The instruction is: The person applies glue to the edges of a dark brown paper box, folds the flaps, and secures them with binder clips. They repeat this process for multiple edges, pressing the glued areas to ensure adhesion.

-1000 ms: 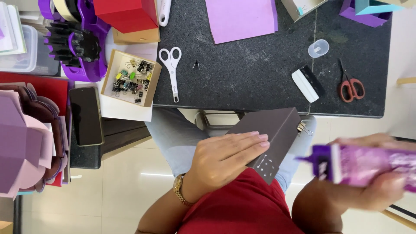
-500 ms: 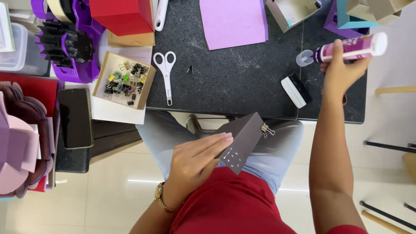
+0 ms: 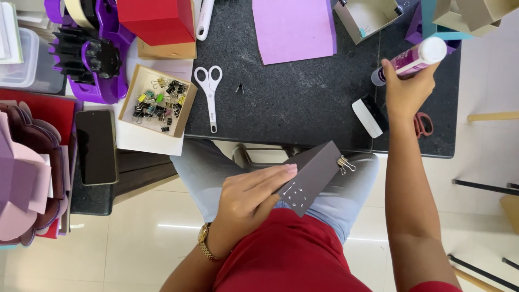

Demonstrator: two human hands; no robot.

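Note:
My left hand [image 3: 250, 196] lies flat on a dark brown folded card piece [image 3: 312, 174] resting on my lap, fingers pressing its edge. A metal binder clip [image 3: 344, 164] hangs on the card's right corner. My right hand [image 3: 406, 91] is stretched out over the black table [image 3: 292, 103] and grips a purple glue tube [image 3: 412, 58] with a white cap, tilted over the table's right side.
White-handled scissors [image 3: 208, 92] and a purple paper sheet [image 3: 293, 28] lie on the table. A small box of binder clips [image 3: 158, 101], a phone [image 3: 96, 146], a purple tape dispenser [image 3: 92, 48] and a red box [image 3: 157, 20] are at left. Red-handled scissors [image 3: 423, 124] are by my right wrist.
My right hand has carried the glue tube from beside my lap up over the table's right side. My left hand has stayed on the brown card.

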